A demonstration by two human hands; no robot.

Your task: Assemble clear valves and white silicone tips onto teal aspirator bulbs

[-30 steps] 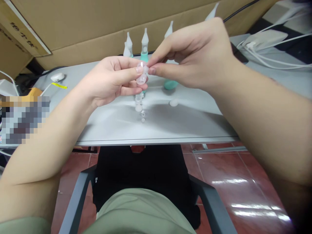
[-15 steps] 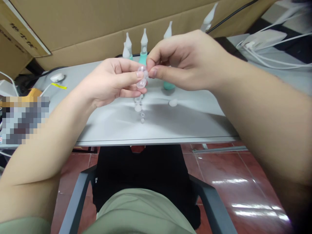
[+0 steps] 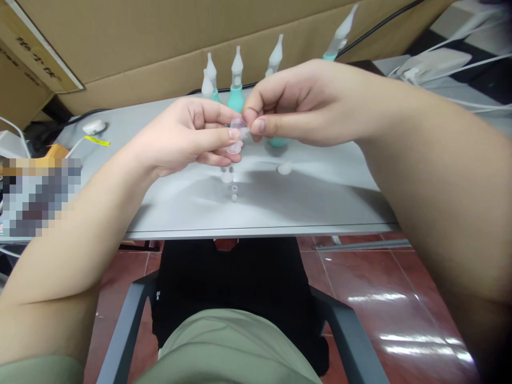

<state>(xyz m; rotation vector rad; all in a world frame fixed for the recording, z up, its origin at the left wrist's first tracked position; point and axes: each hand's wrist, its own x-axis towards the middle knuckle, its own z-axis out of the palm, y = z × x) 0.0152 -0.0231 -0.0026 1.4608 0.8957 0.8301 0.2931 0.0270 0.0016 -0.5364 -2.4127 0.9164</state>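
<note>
Between thumb and fingers, my left hand (image 3: 200, 130) pinches a clear plastic piece (image 3: 234, 146) with rounded lobes. The fingertips of my right hand (image 3: 288, 109) are closed at its right side, on a small translucent part (image 3: 245, 132) that touches the clear piece; its exact shape is mostly covered. Below the hands, small white and clear parts lie on the table: a cap-like piece (image 3: 227, 176), a little ring (image 3: 234, 189) and a tiny round piece (image 3: 234, 198). Farther right lies a white disc (image 3: 284, 168).
Nasal aspirators with teal bulbs and white tips stand behind my hands, among them one in the middle (image 3: 236, 96) and one at the far right (image 3: 340, 34). A white device (image 3: 94, 127) lies left on the grey table (image 3: 180, 213). White cables (image 3: 424, 80) bunch at the right.
Both hands have come slightly down, and the clear piece has tilted between them. My right hand has shifted a little right, uncovering more of the translucent part and the aspirators behind.
</note>
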